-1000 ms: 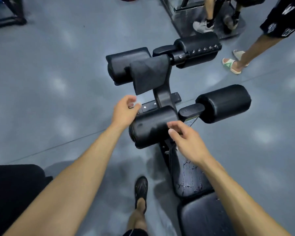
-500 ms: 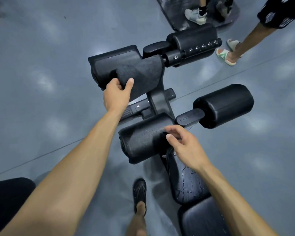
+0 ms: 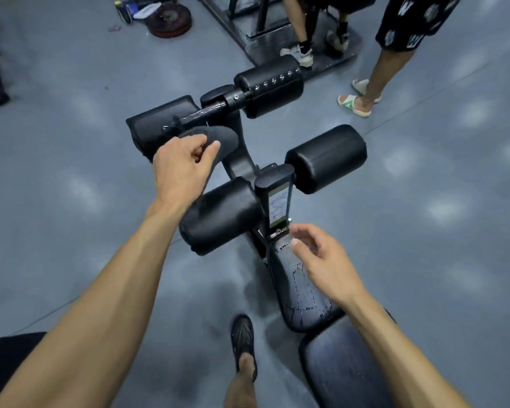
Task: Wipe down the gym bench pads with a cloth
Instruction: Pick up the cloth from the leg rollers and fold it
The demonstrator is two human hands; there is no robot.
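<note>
We stand on a smooth grey floor [image 3: 71, 83] with pale patches of reflected light scattered across it. At the upper left of the frame lies a dark weight plate [image 3: 169, 22] beside some small clutter. At the top centre a black metal machine base [image 3: 265, 39] rests on the floor, with bystanders' legs near it, one foot in a pale sandal [image 3: 354, 105] at the upper right.
</note>
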